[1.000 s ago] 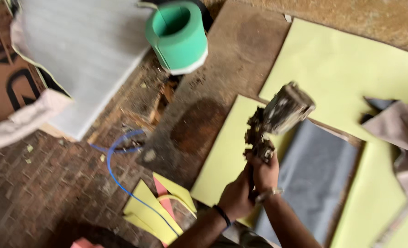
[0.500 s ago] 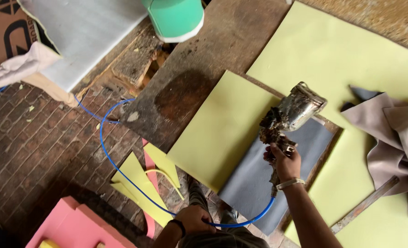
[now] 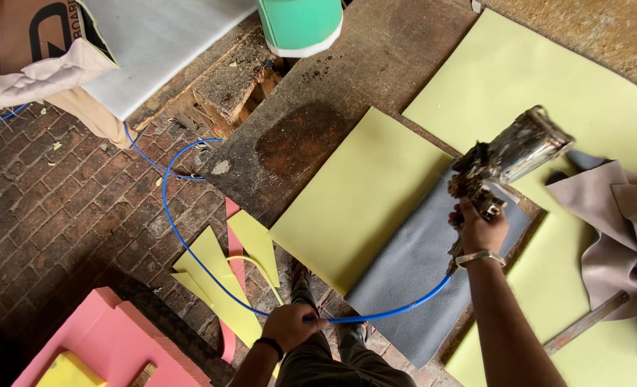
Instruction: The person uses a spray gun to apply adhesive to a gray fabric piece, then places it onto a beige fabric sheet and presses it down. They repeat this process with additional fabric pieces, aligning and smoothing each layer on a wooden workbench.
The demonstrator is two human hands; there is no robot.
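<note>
Over the tabletop: the person looks straight down at a worn wooden tabletop point(image 3: 376, 72) with brick floor point(image 3: 53, 215) to its left
Right hand: the right hand point(image 3: 480, 229) grips the handle of a metal spray gun point(image 3: 508, 161), fingers clamped around it, a bangle on the wrist
Spray gun: held above the tabletop, its shiny cup tilted up and to the right, over the far end of a grey sheet point(image 3: 412, 272)
Left hand: the left hand point(image 3: 288, 326) is low in the view, fingers closed on the blue hose point(image 3: 179, 236), a dark band on the wrist
Hose: runs from the left hand up to the base of the spray gun, and the other way in a wide loop across the brick floor
Grey sheet: lies flat, just beside a yellow foam sheet point(image 3: 354, 201)
Larger yellow sheet point(image 3: 533, 79): spreads under the right part of the tabletop's load
Right edge: crumpled beige fabric point(image 3: 619, 222)
Top edge: green cylindrical container point(image 3: 300, 25)
Floor: yellow and pink foam offcuts point(image 3: 225, 272), pink foam block point(image 3: 111, 344)
</note>
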